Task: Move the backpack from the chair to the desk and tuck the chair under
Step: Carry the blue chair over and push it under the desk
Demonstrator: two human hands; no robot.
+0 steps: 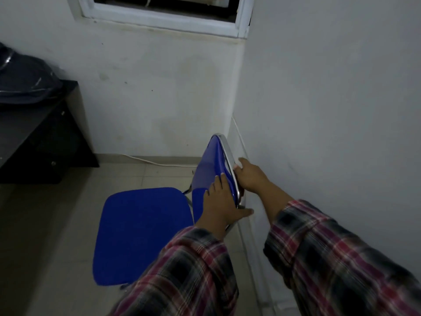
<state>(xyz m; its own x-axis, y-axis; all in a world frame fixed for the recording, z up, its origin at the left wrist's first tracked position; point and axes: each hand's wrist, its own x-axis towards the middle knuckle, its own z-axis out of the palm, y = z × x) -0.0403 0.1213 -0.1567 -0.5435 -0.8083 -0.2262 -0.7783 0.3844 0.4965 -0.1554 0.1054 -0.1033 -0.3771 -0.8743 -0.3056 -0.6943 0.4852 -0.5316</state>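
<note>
A blue chair [141,233] with a chrome frame stands on the tiled floor, its backrest [210,165] close to the right wall. My left hand [222,201] grips the backrest's lower edge, fingers on the blue front and thumb behind. My right hand [249,176] holds the chrome rim from behind. The seat is bare. A dark backpack [25,78] lies on the black desk [34,124] at the far left.
White walls meet in a corner just behind the chair, with a window frame [164,19] above. A white cable [159,161] runs along the floor by the wall. The desk has drawers with small knobs [53,163]. Tiled floor lies between chair and desk.
</note>
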